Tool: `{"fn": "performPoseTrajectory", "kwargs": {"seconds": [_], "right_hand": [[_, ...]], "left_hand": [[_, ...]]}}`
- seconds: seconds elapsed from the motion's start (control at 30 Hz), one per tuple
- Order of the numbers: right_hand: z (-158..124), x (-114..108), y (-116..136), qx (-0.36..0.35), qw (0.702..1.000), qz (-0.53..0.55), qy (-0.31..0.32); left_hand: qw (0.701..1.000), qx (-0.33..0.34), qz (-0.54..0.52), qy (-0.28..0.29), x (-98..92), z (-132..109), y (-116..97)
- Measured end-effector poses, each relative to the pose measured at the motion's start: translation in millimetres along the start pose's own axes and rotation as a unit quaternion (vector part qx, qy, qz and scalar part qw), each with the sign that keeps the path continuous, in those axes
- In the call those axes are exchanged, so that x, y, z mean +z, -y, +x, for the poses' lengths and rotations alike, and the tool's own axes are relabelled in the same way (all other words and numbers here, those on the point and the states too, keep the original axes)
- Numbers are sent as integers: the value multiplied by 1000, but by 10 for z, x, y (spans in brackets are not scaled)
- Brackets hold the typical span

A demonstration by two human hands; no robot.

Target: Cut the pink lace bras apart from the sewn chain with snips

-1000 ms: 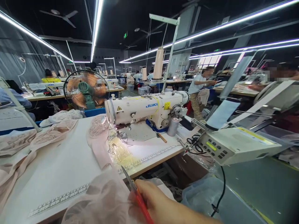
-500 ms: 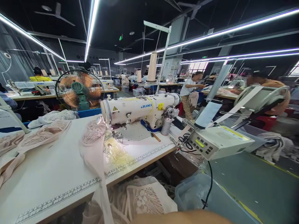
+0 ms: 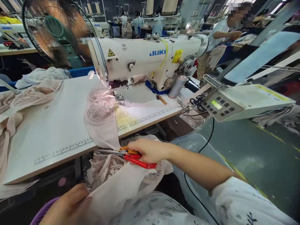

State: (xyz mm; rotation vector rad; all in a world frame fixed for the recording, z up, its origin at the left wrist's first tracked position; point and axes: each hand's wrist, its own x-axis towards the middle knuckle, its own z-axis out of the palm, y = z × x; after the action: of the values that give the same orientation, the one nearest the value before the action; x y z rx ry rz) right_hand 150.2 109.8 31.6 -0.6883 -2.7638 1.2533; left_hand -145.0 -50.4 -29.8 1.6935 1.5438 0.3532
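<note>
My right hand [image 3: 147,150] is closed round red-handled scissors [image 3: 131,156], whose blades point left at the edge of a pale pink lace garment [image 3: 102,120] hanging off the table front. My left hand [image 3: 67,206], low at the bottom left, grips the same sheer pink fabric [image 3: 122,187] in my lap. The garment runs up to the needle of a white JUKI sewing machine [image 3: 145,57] on the white table [image 3: 53,128].
A control box [image 3: 231,103] with buttons juts out on the right, its black cable hanging down. A fan [image 3: 56,31] stands behind the table. More pink lace pieces [image 3: 25,97] lie at the left. Other people work at far tables.
The view has tilted down and moved closer to the machine. My right hand with the scissors has come back into view at the garment's edge, and my left hand now shows holding fabric.
</note>
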Motion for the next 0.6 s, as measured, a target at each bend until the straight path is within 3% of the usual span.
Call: {"fn": "performPoseTrajectory", "kwargs": {"seconds": [0.07, 0.17, 0.3, 0.43, 0.6], "right_hand": [[51, -5, -20, -7, 1000, 7, 6], [97, -22, 47, -36, 999, 15, 23], [146, -67, 212, -77, 995, 29, 61], [199, -143, 243, -80, 993, 12, 84], [260, -189, 137, -57, 991, 78, 88]], "left_hand": [[998, 8, 57, -16, -15, 100, -103], [991, 50, 36, -120, 42, 220, -425], [981, 121, -33, -147, 245, 380, -759], [963, 44, -194, -179, 393, 473, -782], [925, -64, -337, -164, 352, 451, -753]]}}
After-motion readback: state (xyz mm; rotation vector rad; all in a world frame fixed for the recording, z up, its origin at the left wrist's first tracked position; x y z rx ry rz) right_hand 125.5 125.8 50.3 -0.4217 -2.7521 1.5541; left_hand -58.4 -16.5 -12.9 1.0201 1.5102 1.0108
